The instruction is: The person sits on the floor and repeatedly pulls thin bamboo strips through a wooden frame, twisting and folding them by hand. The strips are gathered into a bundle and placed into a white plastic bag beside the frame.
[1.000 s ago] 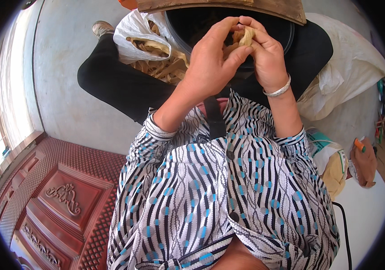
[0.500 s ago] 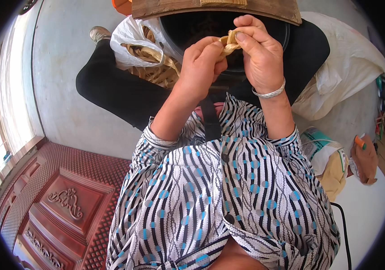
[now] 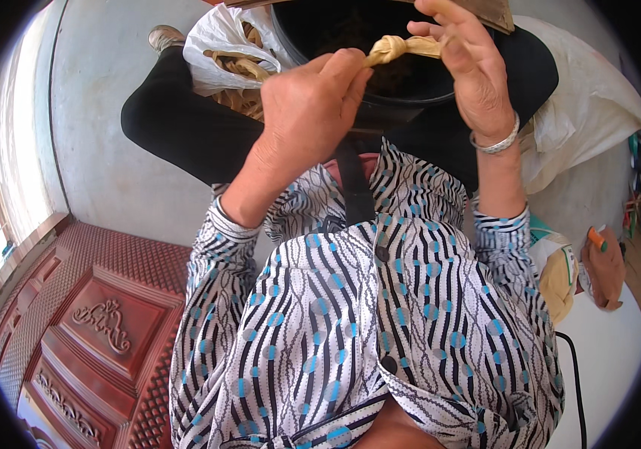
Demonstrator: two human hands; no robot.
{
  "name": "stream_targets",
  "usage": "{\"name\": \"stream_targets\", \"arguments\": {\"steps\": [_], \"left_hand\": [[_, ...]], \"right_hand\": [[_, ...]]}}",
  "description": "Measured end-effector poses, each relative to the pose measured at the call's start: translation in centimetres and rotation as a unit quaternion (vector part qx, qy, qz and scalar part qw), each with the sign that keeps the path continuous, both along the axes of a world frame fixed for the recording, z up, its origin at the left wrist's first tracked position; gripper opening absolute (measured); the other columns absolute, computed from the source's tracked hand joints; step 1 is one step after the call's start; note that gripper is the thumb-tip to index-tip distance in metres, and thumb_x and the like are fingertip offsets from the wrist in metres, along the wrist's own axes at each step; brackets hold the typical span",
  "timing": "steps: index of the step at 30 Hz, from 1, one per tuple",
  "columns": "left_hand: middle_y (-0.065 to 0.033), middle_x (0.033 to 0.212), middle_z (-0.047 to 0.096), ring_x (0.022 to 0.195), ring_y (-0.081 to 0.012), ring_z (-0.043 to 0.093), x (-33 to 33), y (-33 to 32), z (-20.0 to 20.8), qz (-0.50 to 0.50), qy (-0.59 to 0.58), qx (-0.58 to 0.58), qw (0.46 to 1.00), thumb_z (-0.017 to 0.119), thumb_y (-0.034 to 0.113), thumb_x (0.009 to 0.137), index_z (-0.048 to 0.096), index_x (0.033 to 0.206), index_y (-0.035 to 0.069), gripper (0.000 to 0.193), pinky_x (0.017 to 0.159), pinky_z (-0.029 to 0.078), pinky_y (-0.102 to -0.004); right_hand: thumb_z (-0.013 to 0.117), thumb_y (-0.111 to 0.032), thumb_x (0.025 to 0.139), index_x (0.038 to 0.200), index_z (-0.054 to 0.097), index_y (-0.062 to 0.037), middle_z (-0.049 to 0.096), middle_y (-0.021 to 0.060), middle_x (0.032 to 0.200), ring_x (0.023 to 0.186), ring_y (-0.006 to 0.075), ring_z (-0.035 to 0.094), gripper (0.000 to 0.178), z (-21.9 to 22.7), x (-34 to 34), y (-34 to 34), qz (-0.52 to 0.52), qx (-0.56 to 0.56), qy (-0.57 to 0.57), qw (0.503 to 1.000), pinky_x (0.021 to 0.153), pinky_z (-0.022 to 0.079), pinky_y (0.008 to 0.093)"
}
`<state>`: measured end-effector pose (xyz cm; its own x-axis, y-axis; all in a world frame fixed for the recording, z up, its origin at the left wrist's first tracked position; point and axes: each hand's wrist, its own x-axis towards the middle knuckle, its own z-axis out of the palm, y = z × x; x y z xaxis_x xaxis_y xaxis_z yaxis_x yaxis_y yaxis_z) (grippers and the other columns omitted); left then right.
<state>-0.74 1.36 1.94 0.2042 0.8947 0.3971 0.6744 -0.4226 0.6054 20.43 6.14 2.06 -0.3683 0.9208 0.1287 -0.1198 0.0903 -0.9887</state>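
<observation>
strip of pale tan pliable material (image 3: 389, 49), knotted midway, stretches between the left hand (image 3: 307, 101) and the right hand (image 3: 478, 84), above a round black tub (image 3: 419, 98). the left is closed around the strip's left end. the right is half open at the other end, fingers spread; whether its thumb grips the strip cannot be told. left of the tub, a white plastic bag (image 3: 202, 43) holds tan strips (image 3: 245, 68).

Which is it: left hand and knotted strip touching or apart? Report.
Touching: the head view shows the left hand closed on the knotted strip, which runs into its grip.
</observation>
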Motion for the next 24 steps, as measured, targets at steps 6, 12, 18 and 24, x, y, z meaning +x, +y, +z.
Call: {"name": "stream_targets", "arguments": {"steps": [6,12,18,24], "left_hand": [[-0.0107,0.069,0.061,0.057,-0.0264,0.061,-0.2,0.8,0.1,-0.052,0.023,-0.033,0.998,0.065,0.017,0.088,0.063,0.095,0.006,0.013,0.051,0.045,-0.0339],[-0.0022,0.067,0.053,0.062,-0.0072,0.045,-2.3,2.2,0.1,-0.159,-0.138,-0.306,0.928,0.057,0.016,0.096,0.062,0.097,-0.002,0.019,0.057,0.041,-0.0242],[0.0022,0.068,0.05,0.065,-0.0053,0.042,-1.9,2.7,1.5,-0.167,-0.149,-0.361,0.905,0.056,0.015,0.096,0.063,0.092,-0.002,0.019,0.057,0.039,-0.0236],[0.0038,0.064,0.046,0.062,-0.0048,0.04,-1.7,3.5,2.1,-0.22,-0.198,-0.41,0.863,0.055,0.017,0.097,0.064,0.089,0.0,0.021,0.053,0.035,-0.0227]], "right_hand": [[0.066,-0.021,0.088,0.097,0.066,-0.0054,0.064,0.0103,0.076,0.066,0.0211,0.061,0.018,1.8,0.8,0.2,0.074,0.093,-0.414,0.902,0.061,0.047,0.0308],[0.064,-0.022,0.086,0.085,0.062,-0.0066,0.059,0.0125,0.07,0.065,0.0312,0.058,0.015,0.6,1.8,-0.5,0.1,0.257,-0.397,0.875,0.057,0.045,0.0368],[0.068,-0.023,0.081,0.091,0.063,-0.0096,0.063,0.0044,0.079,0.078,0.0238,0.059,0.017,3.2,-0.4,-0.2,0.046,0.396,-0.457,0.795,0.086,0.041,0.0377],[0.069,-0.02,0.08,0.077,0.052,-0.0092,0.055,0.0055,0.07,0.072,0.025,0.057,0.02,4.9,-0.9,0.6,0.126,0.37,-0.464,0.795,0.08,0.043,0.0364]]}}
